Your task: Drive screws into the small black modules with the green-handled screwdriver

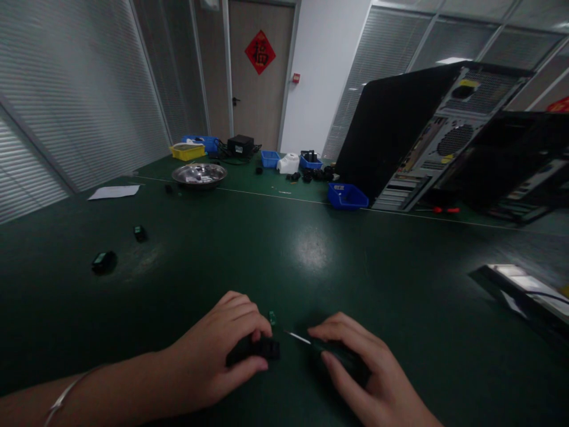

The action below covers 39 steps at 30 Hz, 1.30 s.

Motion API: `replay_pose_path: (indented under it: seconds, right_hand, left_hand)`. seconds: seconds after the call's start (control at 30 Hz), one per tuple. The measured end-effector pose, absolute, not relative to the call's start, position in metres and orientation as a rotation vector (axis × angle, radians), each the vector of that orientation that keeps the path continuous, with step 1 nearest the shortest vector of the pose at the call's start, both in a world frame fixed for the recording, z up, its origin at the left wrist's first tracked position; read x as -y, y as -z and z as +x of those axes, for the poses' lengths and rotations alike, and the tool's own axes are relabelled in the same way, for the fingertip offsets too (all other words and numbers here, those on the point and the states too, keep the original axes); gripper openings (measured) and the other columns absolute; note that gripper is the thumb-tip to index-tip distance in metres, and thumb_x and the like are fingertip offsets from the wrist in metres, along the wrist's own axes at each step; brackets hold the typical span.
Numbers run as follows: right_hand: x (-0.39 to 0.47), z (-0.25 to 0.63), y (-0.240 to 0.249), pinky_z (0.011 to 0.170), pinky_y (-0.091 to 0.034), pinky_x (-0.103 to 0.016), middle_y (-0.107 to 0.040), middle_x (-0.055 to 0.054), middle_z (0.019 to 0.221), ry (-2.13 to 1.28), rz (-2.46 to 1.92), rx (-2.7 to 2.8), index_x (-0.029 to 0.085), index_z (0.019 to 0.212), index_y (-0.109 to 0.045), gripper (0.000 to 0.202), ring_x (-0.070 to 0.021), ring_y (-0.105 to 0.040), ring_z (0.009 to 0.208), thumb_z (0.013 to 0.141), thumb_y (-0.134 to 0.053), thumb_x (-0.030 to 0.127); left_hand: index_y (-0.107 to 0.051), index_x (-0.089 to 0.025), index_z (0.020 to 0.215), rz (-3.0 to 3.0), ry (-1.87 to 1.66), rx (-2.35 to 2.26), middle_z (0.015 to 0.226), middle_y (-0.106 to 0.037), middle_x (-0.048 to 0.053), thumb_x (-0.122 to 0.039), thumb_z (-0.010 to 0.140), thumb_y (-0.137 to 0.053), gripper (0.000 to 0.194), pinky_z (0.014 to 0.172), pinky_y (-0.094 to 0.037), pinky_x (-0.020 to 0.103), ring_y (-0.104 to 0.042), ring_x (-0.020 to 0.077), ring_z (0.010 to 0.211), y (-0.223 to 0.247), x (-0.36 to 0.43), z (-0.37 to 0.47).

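Note:
My left hand (231, 344) is closed around a small black plastic part (270, 349), its blocky end poking out past the thumb and fingertips. Between the fingers of my right hand (360, 362) is a dark-handled screwdriver (317, 344), its thin metal shaft pointing left toward the black part without touching it. A tiny green circuit board (272, 318) lies on the table just beyond my left fingertips.
Two small black devices (104, 261) lie at the left of the green table (249, 249). Farther back stand a metal bowl (200, 175), a blue bin (347, 196) and a large black computer case (413, 124). A lit panel-like object (528, 290) sits at the right.

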State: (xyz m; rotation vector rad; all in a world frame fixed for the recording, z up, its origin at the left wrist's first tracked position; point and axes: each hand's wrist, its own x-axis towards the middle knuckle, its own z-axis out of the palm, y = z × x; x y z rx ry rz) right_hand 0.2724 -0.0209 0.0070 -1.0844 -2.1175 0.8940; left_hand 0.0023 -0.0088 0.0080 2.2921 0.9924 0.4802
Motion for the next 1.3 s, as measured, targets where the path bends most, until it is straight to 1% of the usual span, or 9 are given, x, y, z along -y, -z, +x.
replay_pose_path:
  seconds: [0.37,0.43,0.53,0.77,0.83,0.93,1.07,1.2,1.3]
  right_hand:
    - [0.019,0.274,-0.003,0.086,-0.052,-0.032,-0.063,-0.005,0.105,-0.870,-1.214,1.996,0.025,0.112,-0.055,0.016,-0.0209,-0.064,0.100,0.098,-0.048,0.024]
    - [0.018,0.273,-0.003,0.086,-0.051,-0.032,-0.061,-0.006,0.105,-0.851,-1.233,2.008,0.024,0.112,-0.052,0.016,-0.0207,-0.063,0.100,0.097,-0.047,0.022]
    - [0.018,0.268,-0.006,0.082,-0.051,-0.033,-0.060,-0.006,0.100,-0.796,-1.257,2.041,0.022,0.110,-0.051,0.017,-0.0209,-0.062,0.093,0.094,-0.046,0.018]
    - [0.008,0.239,-0.023,0.071,-0.049,-0.030,-0.060,-0.003,0.093,-0.733,-1.280,2.278,0.022,0.094,-0.062,0.016,-0.0195,-0.062,0.080,0.084,-0.058,0.010]
    - [-0.001,0.229,-0.028,0.069,-0.049,-0.029,-0.061,-0.003,0.102,-0.726,-1.277,2.348,0.024,0.099,-0.066,0.023,-0.0188,-0.063,0.079,0.081,-0.063,0.010]
    - [-0.016,0.218,-0.032,0.068,-0.049,-0.028,-0.064,-0.001,0.102,-0.750,-1.242,2.446,0.026,0.102,-0.070,0.030,-0.0189,-0.064,0.080,0.076,-0.071,0.011]
    - [-0.027,0.214,-0.034,0.079,-0.051,-0.033,-0.066,-0.002,0.103,-0.776,-1.190,2.509,0.022,0.101,-0.071,0.024,-0.0203,-0.065,0.089,0.078,-0.074,0.014]
    - [-0.027,0.216,-0.034,0.081,-0.052,-0.040,-0.066,-0.004,0.106,-0.804,-1.140,2.518,0.016,0.099,-0.068,0.013,-0.0209,-0.064,0.092,0.086,-0.071,0.020]
    - [-0.024,0.215,-0.037,0.084,-0.051,-0.037,-0.066,-0.004,0.105,-0.821,-1.116,2.470,0.017,0.099,-0.068,0.016,-0.0208,-0.064,0.095,0.083,-0.071,0.014]
  left_hand:
    - [-0.058,-0.020,0.099,2.287,-0.517,-0.972,0.090,-0.059,0.002,-0.042,0.081,-0.076,0.034,0.081,-0.039,0.034,-0.053,0.0208,0.087,-0.012,0.003,-0.002]
    - [-0.059,-0.021,0.100,2.317,-0.502,-0.943,0.091,-0.060,0.002,-0.037,0.081,-0.075,0.030,0.084,-0.038,0.035,-0.054,0.0211,0.088,-0.014,0.004,-0.002]
    - [-0.062,-0.023,0.104,2.369,-0.502,-0.913,0.097,-0.062,0.003,-0.016,0.085,-0.064,0.020,0.090,-0.037,0.038,-0.055,0.0217,0.094,-0.017,0.004,-0.005]
    - [-0.055,-0.024,0.119,2.394,-0.608,-1.009,0.108,-0.061,0.005,0.000,0.078,-0.050,0.048,0.093,-0.037,0.041,-0.054,0.0238,0.101,-0.015,0.001,-0.012]
    - [-0.054,-0.022,0.117,2.384,-0.636,-1.064,0.107,-0.059,0.006,-0.004,0.079,-0.053,0.042,0.092,-0.037,0.042,-0.053,0.0248,0.099,-0.016,0.004,-0.010]
    - [-0.055,-0.019,0.109,2.308,-0.605,-1.191,0.104,-0.058,0.007,-0.024,0.082,-0.064,0.028,0.088,-0.039,0.043,-0.052,0.0265,0.096,-0.017,0.009,-0.005]
    - [-0.055,-0.018,0.102,2.194,-0.578,-1.313,0.101,-0.057,0.006,-0.045,0.073,-0.078,0.046,0.080,-0.042,0.041,-0.051,0.0278,0.093,-0.016,0.013,0.001]
    - [-0.054,-0.018,0.107,2.208,-0.608,-1.318,0.103,-0.057,0.006,-0.030,0.079,-0.071,0.035,0.083,-0.041,0.042,-0.051,0.0272,0.094,-0.011,0.015,0.002]
    - [-0.052,-0.019,0.115,2.223,-0.628,-1.309,0.105,-0.058,0.006,-0.019,0.081,-0.064,0.036,0.087,-0.040,0.044,-0.052,0.0264,0.096,-0.008,0.017,0.002]
